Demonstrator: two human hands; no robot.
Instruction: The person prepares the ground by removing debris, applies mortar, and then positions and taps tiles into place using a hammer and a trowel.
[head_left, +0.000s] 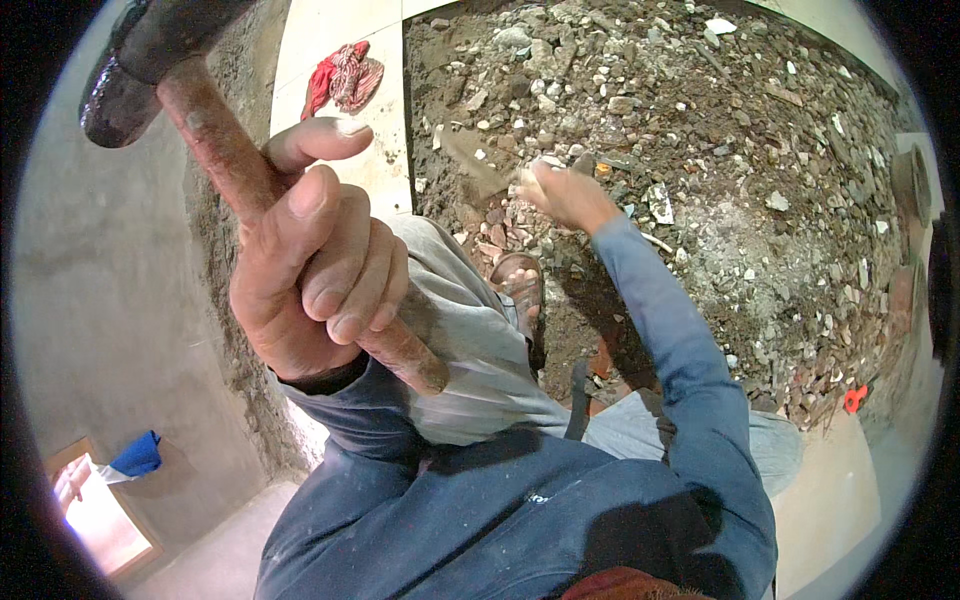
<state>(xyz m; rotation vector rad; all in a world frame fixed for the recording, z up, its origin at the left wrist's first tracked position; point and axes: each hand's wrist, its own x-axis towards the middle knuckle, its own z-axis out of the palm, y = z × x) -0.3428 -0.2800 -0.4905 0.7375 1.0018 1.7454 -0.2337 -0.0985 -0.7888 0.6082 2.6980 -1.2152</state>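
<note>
My left hand (320,260), large in the foreground, is closed round the wooden handle (190,125) of a hammer, whose black head (135,70) reaches up to the top-left. My right hand (565,195) is lower down, over rubble (750,160) of stones, soil and broken pieces. Its fingers are bent around something greyish; motion blur hides what it is. My sandalled foot (520,290) rests on the rubble beside my bent leg.
Pale tiles (340,160) at upper left carry a red striped cloth (345,75). A grey plastered surface (110,250) runs down the left, with a blue cloth (138,455) near a bright opening. A small orange-red object (855,398) lies at the right edge of the rubble.
</note>
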